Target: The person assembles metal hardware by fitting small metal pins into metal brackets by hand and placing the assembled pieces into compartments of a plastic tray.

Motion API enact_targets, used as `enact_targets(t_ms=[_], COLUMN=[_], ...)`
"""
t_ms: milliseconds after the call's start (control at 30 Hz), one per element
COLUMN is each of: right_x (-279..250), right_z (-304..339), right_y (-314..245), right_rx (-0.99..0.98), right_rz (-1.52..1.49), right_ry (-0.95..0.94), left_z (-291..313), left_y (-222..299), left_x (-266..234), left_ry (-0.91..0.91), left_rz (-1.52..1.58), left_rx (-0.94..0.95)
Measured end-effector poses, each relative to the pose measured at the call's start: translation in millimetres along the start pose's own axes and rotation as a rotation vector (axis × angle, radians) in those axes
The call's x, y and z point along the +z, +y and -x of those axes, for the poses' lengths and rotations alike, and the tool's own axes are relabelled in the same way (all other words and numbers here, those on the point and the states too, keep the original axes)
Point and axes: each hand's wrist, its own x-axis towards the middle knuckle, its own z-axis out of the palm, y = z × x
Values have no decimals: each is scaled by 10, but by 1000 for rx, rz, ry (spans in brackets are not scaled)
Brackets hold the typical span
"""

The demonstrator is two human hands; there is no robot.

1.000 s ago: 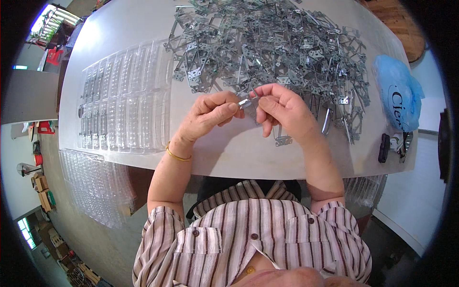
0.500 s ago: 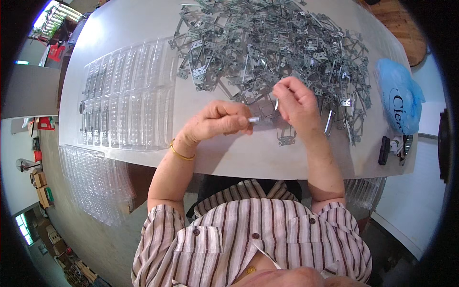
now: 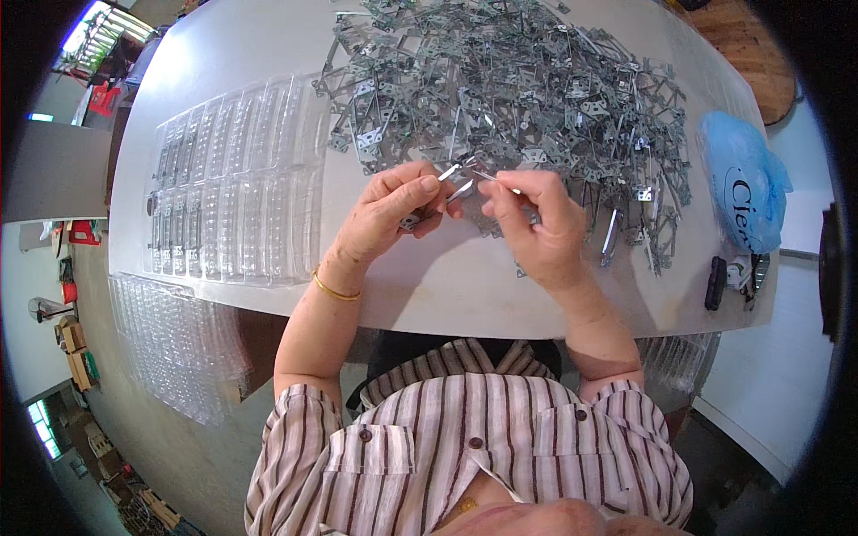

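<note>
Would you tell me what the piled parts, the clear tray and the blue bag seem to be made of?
Piled parts: shiny metal, probably steel, from their grey glints. Clear tray: glossy plastic, likely thin, since the table shows through. Blue bag: apparently thin plastic film, judging by its creases.

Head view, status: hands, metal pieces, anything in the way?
Left hand pinching metal piece. Right hand pinching thin shiny strip; can't tell if joined. Heap of metal parts just beyond hands, not blocking them.

Hands [image 3: 391, 214] [image 3: 541, 223] nearer each other than half a second ago, metal pieces [image 3: 460, 189] now close together between them
</note>
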Motion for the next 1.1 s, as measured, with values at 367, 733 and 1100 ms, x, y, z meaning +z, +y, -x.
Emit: enact_targets(t_ms=[367, 733, 1100], right_x=[10, -156, -174], right_z=[1, -136, -151], right_y=[-95, -143, 49], right_rx=[303, 731, 356], right_rz=[-61, -552, -502], right_ry=[-182, -361, -103], left_z=[48, 78, 53], left_y=[-9, 28, -63], left_x=[-31, -11, 17], left_ry=[-12, -48, 57], left_rz=[-214, -277, -386], left_rx=[103, 114, 216])
